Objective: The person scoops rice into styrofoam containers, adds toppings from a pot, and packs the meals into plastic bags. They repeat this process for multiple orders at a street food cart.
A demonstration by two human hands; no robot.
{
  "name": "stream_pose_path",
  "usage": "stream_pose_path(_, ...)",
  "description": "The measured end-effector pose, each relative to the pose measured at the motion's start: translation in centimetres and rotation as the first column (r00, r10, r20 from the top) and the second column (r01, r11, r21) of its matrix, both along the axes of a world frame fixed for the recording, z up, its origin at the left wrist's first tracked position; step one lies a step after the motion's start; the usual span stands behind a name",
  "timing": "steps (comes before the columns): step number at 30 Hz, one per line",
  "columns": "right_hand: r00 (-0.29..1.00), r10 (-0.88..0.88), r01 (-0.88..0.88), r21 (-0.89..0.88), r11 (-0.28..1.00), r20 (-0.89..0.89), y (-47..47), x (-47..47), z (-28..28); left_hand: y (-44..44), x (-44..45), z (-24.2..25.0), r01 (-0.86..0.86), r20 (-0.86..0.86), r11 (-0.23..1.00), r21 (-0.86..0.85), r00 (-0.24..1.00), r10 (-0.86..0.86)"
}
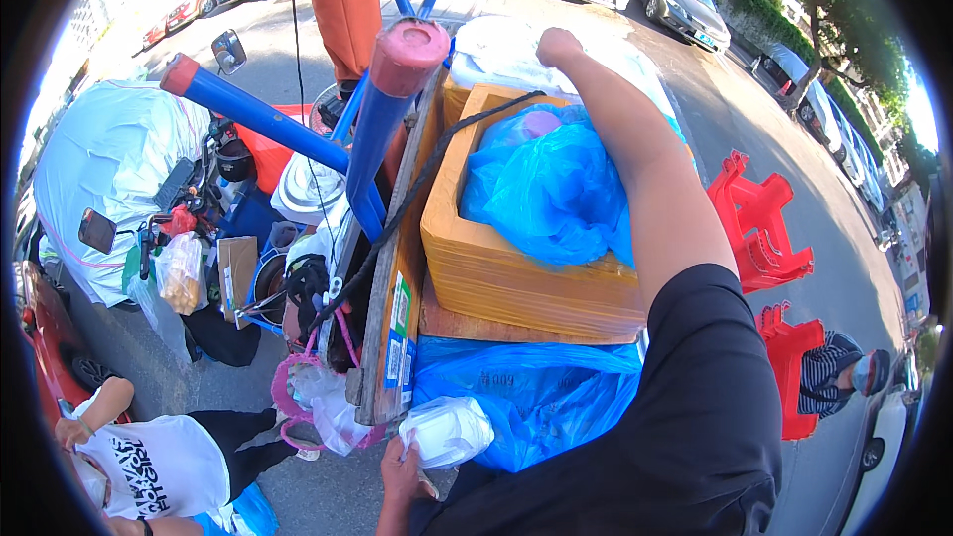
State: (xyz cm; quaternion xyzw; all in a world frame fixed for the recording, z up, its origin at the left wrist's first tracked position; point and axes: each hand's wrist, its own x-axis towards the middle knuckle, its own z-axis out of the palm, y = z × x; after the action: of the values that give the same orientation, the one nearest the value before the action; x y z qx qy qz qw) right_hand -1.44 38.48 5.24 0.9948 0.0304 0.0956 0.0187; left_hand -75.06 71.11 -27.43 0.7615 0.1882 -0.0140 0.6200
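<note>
My left hand (402,465) grips the edge of a white plastic-wrapped bundle (447,432) at the bottom centre, in front of a large blue plastic bag (528,402). My right arm reaches up across the load, and my right hand (558,48) is closed above a white plastic-covered box (499,41) at the back. Whether anything is inside that fist cannot be made out. Beneath the forearm, a yellow-taped foam box (528,298) holds crumpled blue plastic bags (551,179). A black rope (424,179) runs along its left side.
Blue metal poles (275,119) and a wooden board (391,335) border the load on the left. Beyond them stands a loaded scooter (186,216). A person in a white shirt (164,461) is at lower left. Red plastic stools (759,231) and a seated person (834,376) are at right.
</note>
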Motion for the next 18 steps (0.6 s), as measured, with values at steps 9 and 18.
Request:
stream_pose_path(9, 0.891, 0.314, -0.453, 0.619, 0.641, 0.326, -3.1, -22.6, 14.8, 1.6, 0.0, -1.3, 0.112, -0.017, 0.994, 0.017, 0.994, -0.112)
stream_pose_path(18, 0.655, 0.708, 0.100, 0.959, 0.264, -0.263, 12.0, -62.6, -3.8, 2.3, -0.1, -2.8, 0.099, 0.118, 0.993, -0.058, 0.989, -0.091)
